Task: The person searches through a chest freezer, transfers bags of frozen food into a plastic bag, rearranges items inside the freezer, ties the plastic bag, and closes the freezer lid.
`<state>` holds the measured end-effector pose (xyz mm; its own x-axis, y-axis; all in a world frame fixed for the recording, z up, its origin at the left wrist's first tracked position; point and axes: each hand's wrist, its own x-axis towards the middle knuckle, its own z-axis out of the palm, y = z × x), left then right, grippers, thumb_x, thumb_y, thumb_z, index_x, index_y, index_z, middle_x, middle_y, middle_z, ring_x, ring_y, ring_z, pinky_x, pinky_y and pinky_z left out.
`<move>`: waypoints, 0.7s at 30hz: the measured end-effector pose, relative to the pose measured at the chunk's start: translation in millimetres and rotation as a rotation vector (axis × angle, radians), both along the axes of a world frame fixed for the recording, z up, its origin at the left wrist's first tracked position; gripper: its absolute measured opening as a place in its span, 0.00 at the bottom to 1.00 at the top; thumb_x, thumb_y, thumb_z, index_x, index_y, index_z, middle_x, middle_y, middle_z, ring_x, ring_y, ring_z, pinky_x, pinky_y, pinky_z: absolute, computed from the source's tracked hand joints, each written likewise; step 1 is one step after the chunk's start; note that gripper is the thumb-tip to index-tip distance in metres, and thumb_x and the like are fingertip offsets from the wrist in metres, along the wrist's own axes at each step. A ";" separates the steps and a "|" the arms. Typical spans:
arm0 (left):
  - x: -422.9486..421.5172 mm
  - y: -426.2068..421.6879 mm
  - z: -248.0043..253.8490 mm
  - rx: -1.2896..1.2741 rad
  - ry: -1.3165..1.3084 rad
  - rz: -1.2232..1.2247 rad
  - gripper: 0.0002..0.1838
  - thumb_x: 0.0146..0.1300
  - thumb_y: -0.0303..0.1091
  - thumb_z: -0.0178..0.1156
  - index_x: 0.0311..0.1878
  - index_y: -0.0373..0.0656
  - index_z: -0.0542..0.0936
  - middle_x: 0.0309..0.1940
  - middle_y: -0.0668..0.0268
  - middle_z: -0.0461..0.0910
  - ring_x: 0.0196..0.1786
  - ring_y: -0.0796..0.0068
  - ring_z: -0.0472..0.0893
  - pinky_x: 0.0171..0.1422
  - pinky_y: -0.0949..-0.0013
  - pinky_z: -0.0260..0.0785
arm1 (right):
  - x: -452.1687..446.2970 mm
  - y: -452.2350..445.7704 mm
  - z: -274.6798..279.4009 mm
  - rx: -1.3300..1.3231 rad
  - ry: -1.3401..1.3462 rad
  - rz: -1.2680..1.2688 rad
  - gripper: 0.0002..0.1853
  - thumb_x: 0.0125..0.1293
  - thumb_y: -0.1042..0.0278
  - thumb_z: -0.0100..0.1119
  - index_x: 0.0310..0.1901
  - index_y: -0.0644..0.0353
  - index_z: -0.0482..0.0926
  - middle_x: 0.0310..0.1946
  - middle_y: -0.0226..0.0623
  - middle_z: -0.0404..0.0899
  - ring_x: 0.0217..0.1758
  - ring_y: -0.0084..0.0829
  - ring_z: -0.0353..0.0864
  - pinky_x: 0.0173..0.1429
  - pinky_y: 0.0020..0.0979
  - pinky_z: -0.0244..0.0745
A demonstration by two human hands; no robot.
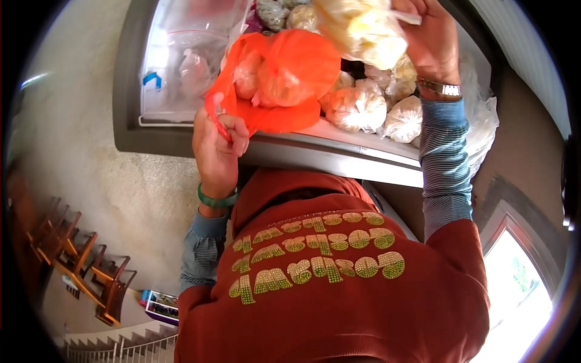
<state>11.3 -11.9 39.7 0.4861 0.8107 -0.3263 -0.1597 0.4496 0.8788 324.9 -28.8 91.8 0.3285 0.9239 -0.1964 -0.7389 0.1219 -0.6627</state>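
Note:
My left hand (221, 145) is closed on the edge of a red plastic bag (290, 66), which sags over the front rim of a chest freezer (339, 145). Rounded lumps show through the red plastic. At the upper right, my right hand (426, 39) grips the top of a pale yellowish plastic bag (363, 36), lifted above the others. Below it lie several tied clear bags (357, 109) with light contents. Another knotted bag (404, 119) rests close to my right sleeve.
A clear lid or panel (175, 72) covers the freezer's left part, with a small blue piece (152, 79) on it. Loose clear plastic (481, 130) hangs at the right edge. Wooden chairs (85, 260), a white crate (162, 307) and a stair railing (133, 348) stand at lower left.

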 end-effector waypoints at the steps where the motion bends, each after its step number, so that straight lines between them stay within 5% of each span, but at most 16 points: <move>1: -2.4 -2.2 -0.6 -0.009 -0.014 0.038 0.30 0.69 0.50 0.33 0.62 0.33 0.60 0.22 0.68 0.68 0.19 0.83 0.58 0.27 0.77 0.53 | -21.3 9.1 8.1 0.053 0.144 0.098 0.17 0.70 0.60 0.42 0.21 0.52 0.60 0.19 0.25 0.55 0.24 0.21 0.56 0.31 0.23 0.56; 5: -19.9 4.6 -6.1 -0.155 -0.176 0.052 0.33 0.69 0.54 0.31 0.60 0.33 0.64 0.21 0.69 0.66 0.18 0.83 0.56 0.26 0.77 0.52 | -81.5 32.2 -7.0 0.052 0.241 0.347 0.19 0.70 0.57 0.41 0.21 0.52 0.59 0.18 0.24 0.56 0.24 0.22 0.57 0.28 0.23 0.57; 6: -21.6 5.6 -6.1 -0.205 -0.214 0.106 0.33 0.69 0.55 0.30 0.60 0.32 0.64 0.20 0.69 0.65 0.18 0.83 0.55 0.26 0.77 0.51 | -92.4 29.1 -13.0 -0.020 0.070 0.404 0.16 0.69 0.59 0.44 0.24 0.55 0.64 0.20 0.23 0.61 0.25 0.19 0.60 0.31 0.22 0.59; 8: -25.6 5.4 -7.8 -0.256 -0.257 0.168 0.34 0.69 0.56 0.29 0.59 0.32 0.65 0.19 0.69 0.64 0.18 0.83 0.54 0.26 0.77 0.50 | -110.9 22.3 -26.3 -0.091 -0.397 0.372 0.19 0.71 0.59 0.41 0.21 0.56 0.60 0.18 0.26 0.55 0.25 0.23 0.58 0.36 0.24 0.58; 10: -29.2 3.3 -11.1 -0.302 -0.345 0.166 0.34 0.69 0.56 0.30 0.60 0.32 0.65 0.18 0.70 0.63 0.17 0.83 0.54 0.25 0.77 0.50 | -114.2 16.1 -43.8 -0.214 -0.561 0.464 0.21 0.71 0.56 0.41 0.19 0.56 0.60 0.17 0.27 0.58 0.25 0.24 0.62 0.36 0.27 0.62; 12: -27.1 -2.6 -11.1 -0.264 -0.351 0.134 0.32 0.70 0.54 0.31 0.59 0.32 0.66 0.18 0.71 0.63 0.17 0.84 0.53 0.25 0.78 0.49 | -119.6 8.4 -67.5 -0.372 -0.697 0.422 0.22 0.70 0.56 0.42 0.20 0.61 0.67 0.22 0.32 0.71 0.26 0.24 0.70 0.34 0.28 0.71; 15: -21.4 -9.8 -8.6 -0.199 -0.324 0.054 0.29 0.70 0.50 0.34 0.59 0.33 0.66 0.17 0.72 0.62 0.17 0.86 0.53 0.24 0.80 0.48 | -138.2 12.2 -75.9 -0.405 -0.465 0.327 0.18 0.70 0.59 0.43 0.29 0.64 0.74 0.28 0.35 0.75 0.34 0.26 0.75 0.42 0.28 0.75; 16: -20.2 -10.7 -7.1 -0.174 -0.290 0.009 0.27 0.70 0.48 0.35 0.59 0.33 0.66 0.17 0.72 0.62 0.17 0.86 0.53 0.23 0.80 0.47 | -140.5 14.6 -84.6 -0.224 -0.234 0.327 0.16 0.70 0.59 0.44 0.34 0.64 0.75 0.31 0.36 0.75 0.38 0.27 0.76 0.44 0.28 0.76; 19: -17.7 -11.9 -6.8 -0.163 -0.255 -0.012 0.24 0.70 0.43 0.38 0.59 0.34 0.66 0.16 0.72 0.62 0.16 0.87 0.53 0.22 0.81 0.46 | -136.1 14.5 -80.8 0.049 -0.788 0.460 0.13 0.66 0.64 0.51 0.46 0.63 0.74 0.42 0.39 0.74 0.45 0.30 0.75 0.50 0.30 0.74; 20: -17.1 -11.3 -5.8 -0.149 -0.244 -0.023 0.23 0.70 0.42 0.38 0.58 0.34 0.66 0.16 0.72 0.62 0.16 0.88 0.53 0.21 0.82 0.46 | -133.2 3.0 -58.2 0.036 -1.301 0.466 0.14 0.65 0.65 0.53 0.48 0.62 0.73 0.43 0.40 0.73 0.45 0.31 0.75 0.52 0.30 0.73; 21: -16.1 -11.6 -3.7 -0.163 -0.234 -0.015 0.22 0.70 0.41 0.38 0.57 0.33 0.67 0.16 0.72 0.62 0.16 0.88 0.53 0.21 0.82 0.46 | -131.5 3.6 -62.0 0.092 -1.352 0.354 0.24 0.58 0.64 0.61 0.56 0.59 0.69 0.47 0.42 0.72 0.49 0.38 0.74 0.52 0.34 0.72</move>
